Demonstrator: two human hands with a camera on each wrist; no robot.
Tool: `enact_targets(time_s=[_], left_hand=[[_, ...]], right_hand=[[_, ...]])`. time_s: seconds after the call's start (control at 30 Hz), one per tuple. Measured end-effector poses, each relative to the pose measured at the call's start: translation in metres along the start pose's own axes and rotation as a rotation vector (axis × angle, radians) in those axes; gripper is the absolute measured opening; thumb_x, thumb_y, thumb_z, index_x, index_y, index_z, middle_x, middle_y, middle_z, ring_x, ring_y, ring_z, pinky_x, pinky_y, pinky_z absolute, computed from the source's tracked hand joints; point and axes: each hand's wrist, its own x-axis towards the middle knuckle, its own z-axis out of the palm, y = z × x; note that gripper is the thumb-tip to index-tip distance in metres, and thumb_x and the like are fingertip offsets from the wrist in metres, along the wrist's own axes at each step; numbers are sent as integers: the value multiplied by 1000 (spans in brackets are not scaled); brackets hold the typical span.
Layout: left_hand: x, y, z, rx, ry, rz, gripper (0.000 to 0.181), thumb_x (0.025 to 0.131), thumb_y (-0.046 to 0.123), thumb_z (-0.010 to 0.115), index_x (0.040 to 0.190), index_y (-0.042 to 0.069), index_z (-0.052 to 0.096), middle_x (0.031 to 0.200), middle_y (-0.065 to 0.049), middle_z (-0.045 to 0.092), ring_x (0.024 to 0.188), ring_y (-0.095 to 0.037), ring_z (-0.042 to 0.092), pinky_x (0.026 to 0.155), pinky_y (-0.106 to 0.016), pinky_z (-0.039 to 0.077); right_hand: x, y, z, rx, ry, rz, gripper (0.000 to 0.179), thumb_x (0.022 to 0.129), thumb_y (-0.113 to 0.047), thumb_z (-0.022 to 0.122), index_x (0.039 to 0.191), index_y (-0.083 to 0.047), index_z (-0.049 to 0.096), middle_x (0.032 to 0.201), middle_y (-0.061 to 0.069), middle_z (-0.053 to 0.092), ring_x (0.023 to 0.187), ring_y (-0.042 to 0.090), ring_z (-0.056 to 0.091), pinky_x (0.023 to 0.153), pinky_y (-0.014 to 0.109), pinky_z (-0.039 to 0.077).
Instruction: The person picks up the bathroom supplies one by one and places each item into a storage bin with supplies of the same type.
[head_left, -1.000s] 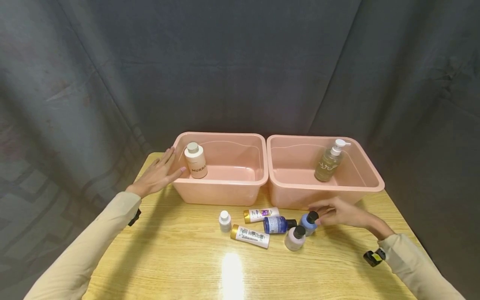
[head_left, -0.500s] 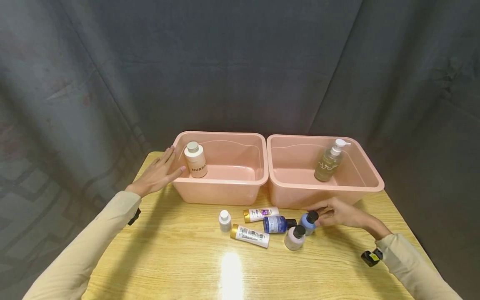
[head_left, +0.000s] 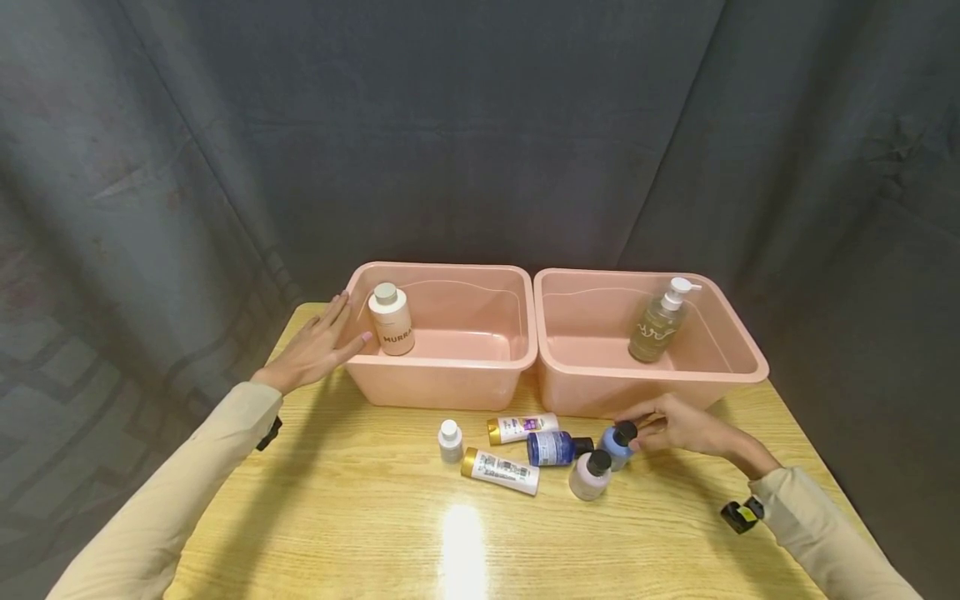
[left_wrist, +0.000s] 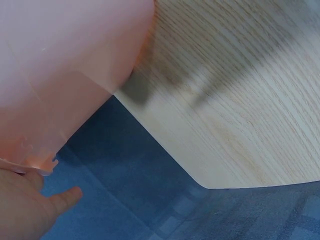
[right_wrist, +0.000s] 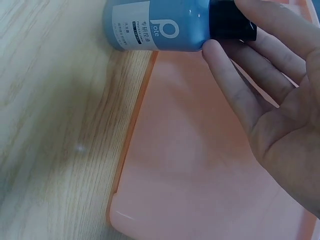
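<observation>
My left hand (head_left: 313,348) rests with spread, straight fingers on the left end of the left pink bin (head_left: 435,385). In the left wrist view, part of that hand (left_wrist: 25,205) touches the bin's rim. Inside the bin stands a white bottle (head_left: 393,321). At the right, my right hand (head_left: 678,427) pinches a small blue bottle (head_left: 617,454) about its black cap; the bottle stands on the table. Fingers and thumb sit round the cap and shoulder of the blue bottle (right_wrist: 165,22) in the right wrist view.
The right pink bin (head_left: 637,387) holds a pump bottle (head_left: 657,329). Before the bins lie two white tubes with gold caps (head_left: 504,472) and a dark blue bottle (head_left: 551,449). A small white bottle (head_left: 451,442) and a pale pink bottle (head_left: 590,477) stand nearby. A grey curtain (head_left: 480,133) hangs behind.
Almost nothing differs. The right wrist has shifted slightly left, while its fingers stay at the blue bottle. My left hand keeps its place on the bin.
</observation>
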Motion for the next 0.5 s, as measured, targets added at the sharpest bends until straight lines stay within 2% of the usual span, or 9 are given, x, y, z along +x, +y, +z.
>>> enact_targets(time_s=[0.5], left_hand=[[0,0,0,-4,-9,-2,89,101,62,33,157,0,3,164,-15,-6,150,-31,-2,116,-60,10]], right_hand=[[-1,1,2,-39,22,-53,31,88,-4,74,116,6,68,105,10,73,89,19,70,74,35,59]])
